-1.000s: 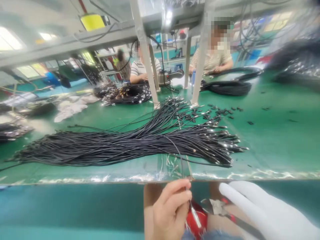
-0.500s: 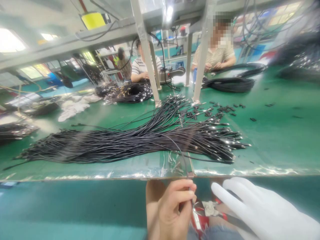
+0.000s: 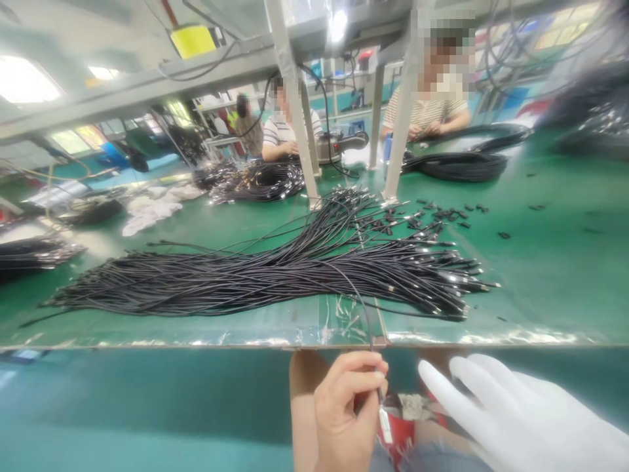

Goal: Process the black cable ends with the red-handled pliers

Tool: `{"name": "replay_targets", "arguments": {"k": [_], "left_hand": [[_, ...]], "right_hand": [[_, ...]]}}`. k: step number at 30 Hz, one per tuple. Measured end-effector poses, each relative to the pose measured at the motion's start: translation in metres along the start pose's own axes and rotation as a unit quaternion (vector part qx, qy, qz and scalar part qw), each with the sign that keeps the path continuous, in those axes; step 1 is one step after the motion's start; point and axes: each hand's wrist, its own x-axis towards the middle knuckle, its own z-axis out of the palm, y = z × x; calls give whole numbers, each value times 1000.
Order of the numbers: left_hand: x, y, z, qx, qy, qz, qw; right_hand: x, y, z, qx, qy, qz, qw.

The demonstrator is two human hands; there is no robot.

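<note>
My bare left hand [image 3: 344, 413] is below the table's front edge, pinching a thin black cable [image 3: 366, 314] just above its metal end [image 3: 384, 425]. The cable runs up over the edge into a large bundle of black cables [image 3: 275, 272] spread across the green table [image 3: 540, 262]. My right hand [image 3: 515, 419] wears a white glove, its upper fingers stretched out toward the left hand. Red-handled cutting pliers [image 3: 410, 406] lie under those fingers, with the handles running beneath the glove and the grey jaws close to the cable's end.
Small black pieces [image 3: 442, 213] are scattered behind the bundle. Two grey frame posts [image 3: 295, 111] [image 3: 400, 124] stand on the table. Cable coils [image 3: 457, 164] [image 3: 260, 180] and white cloth [image 3: 152, 210] lie farther back. Two seated people [image 3: 432, 108] [image 3: 282, 128] work across the table.
My left hand has risen slightly and turned the cable's metal end downward. The gloved hand with the pliers has shifted a little left, closer to it. The view drifted slightly.
</note>
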Motion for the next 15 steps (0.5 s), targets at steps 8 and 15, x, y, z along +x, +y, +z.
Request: {"name": "replay_targets", "arguments": {"k": [8,15], "left_hand": [[1,1,-2,8,-13,19,1000],[7,11,-4,57,-27,69,996]], "right_hand": [[1,-2,-2,-15,8,3,1000],[18,6,-12,52,58,-9,997]]}}
